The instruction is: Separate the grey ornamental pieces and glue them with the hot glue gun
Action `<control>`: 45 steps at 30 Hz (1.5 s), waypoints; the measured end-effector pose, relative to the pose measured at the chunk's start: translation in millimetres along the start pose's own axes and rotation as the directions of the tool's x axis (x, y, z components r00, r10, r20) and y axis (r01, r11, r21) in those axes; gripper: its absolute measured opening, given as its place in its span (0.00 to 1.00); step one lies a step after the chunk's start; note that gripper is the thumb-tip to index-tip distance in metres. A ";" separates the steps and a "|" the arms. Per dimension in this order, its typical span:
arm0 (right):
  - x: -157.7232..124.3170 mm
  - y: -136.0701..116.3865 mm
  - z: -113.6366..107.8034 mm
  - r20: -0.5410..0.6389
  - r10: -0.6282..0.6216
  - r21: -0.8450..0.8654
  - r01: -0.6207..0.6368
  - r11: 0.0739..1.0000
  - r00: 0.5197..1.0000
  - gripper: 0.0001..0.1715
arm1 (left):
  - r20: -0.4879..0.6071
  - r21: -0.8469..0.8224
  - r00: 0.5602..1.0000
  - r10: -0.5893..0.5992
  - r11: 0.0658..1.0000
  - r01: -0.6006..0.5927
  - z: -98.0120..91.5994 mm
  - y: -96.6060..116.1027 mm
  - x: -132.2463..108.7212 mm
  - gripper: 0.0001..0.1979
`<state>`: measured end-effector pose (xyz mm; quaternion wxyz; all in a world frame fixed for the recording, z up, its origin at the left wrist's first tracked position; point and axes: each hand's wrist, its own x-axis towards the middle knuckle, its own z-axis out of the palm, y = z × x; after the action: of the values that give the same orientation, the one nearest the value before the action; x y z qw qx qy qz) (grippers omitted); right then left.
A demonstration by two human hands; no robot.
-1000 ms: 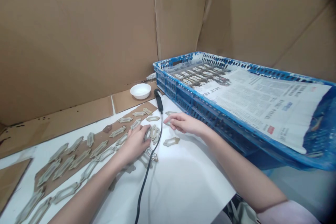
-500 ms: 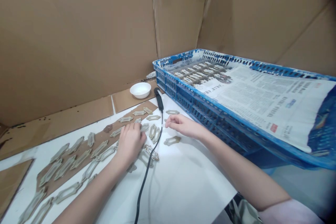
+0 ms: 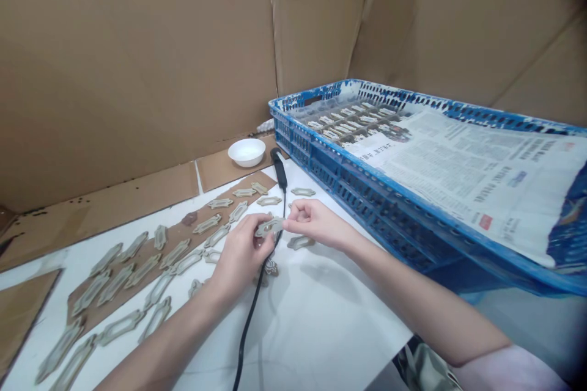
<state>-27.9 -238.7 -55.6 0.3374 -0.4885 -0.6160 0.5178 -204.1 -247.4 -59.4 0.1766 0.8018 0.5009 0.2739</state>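
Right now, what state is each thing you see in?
Left hand, holding a frame piece
Right hand, touching the piece's other end
Loose pieces, lying spread out
White bowl, upright
Black cable, slack, curving
Blue crate, open-topped, partly covered by newspaper
Newspaper, spread out, print up

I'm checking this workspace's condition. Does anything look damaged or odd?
The blue crate's far rim is blotched white, perhaps worn or paint-splattered. A dark reddish-brown patch, stain or scrap, marks the brown strip left of centre.
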 end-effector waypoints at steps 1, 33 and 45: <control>-0.6 0.1 1.6 -0.002 -0.014 0.013 0.014 1.000 1.000 0.14 | 0.017 -0.051 1.000 -0.020 0.999 0.021 -0.3 1.6 -0.8 0.12; -3.8 -10.5 2.5 -0.038 0.192 0.199 -0.181 0.963 0.981 0.15 | -0.054 0.023 0.955 -0.291 0.956 0.293 -8.6 -37.1 20.3 0.14; -4.5 -14.1 1.9 0.000 0.210 0.236 -0.204 0.950 0.978 0.03 | 0.002 0.434 0.997 -0.083 0.898 0.074 9.5 -35.1 15.5 0.11</control>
<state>-31.8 -243.4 -42.0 0.3441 -0.5137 -0.4916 0.6132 -217.7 -218.2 -82.4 0.0098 0.8029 0.5793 0.1401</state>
